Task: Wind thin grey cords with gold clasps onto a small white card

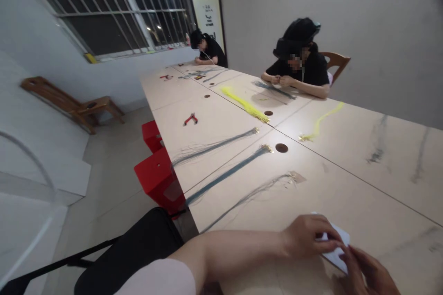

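My left hand [308, 237] rests over a flat, white rectangular object [342, 234], with thumb and fingers closed at its surface. My right hand [372, 269] meets it at the near right corner, fingertips pressed together close to my left fingertips. Whatever is pinched between them is too small or hidden to make out. Beyond my left hand lies a thin bundle of dark strands [254, 195], its metallic ends on a small brownish piece [296, 176]. Farther off are a thicker blue-grey wire bundle [228, 174] with gold-coloured ends and another thin dark bundle [218, 144].
Red-handled pliers [190, 120] and a yellow strand bundle [245, 105] lie farther along the table [242, 235]. Round holes, one a near hole [281, 148], pierce it. Two people in dark caps sit across. Red stools [161, 177] and a black chair [131, 253] stand at left.
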Demonstrator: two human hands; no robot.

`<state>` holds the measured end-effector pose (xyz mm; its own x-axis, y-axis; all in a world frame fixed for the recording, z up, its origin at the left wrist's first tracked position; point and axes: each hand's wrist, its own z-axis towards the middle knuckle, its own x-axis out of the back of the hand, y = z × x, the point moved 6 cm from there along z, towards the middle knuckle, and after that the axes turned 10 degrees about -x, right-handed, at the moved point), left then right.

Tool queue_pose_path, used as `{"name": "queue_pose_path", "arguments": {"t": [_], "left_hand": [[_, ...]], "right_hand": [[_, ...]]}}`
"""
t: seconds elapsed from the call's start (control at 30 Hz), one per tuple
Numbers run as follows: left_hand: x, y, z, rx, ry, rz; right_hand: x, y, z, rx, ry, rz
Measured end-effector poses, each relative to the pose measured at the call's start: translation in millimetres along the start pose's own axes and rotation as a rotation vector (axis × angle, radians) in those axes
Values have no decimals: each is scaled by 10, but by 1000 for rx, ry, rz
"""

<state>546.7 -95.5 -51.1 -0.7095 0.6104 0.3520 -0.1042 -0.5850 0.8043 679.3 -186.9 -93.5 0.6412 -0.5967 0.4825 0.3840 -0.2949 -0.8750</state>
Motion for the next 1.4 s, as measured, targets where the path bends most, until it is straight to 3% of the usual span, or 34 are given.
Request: {"name": "queue_pose_path", "arguments": {"t": [0.1, 0.2, 0.3, 0.5, 1.4], "left_hand": [[73, 38, 55, -3, 21, -36], [139, 66, 139, 24, 31, -52], [186, 73, 238, 16, 52, -50], [168, 107, 324, -16, 34, -30], [187, 122, 339, -99, 7, 83]], "right_hand": [[6, -354, -131, 79, 50, -98], [-23, -668, -139, 184, 41, -20], [-15, -784, -47, 228, 69, 23], [40, -778, 22, 223, 111, 60], [72, -749, 52, 151, 63, 84]]}}
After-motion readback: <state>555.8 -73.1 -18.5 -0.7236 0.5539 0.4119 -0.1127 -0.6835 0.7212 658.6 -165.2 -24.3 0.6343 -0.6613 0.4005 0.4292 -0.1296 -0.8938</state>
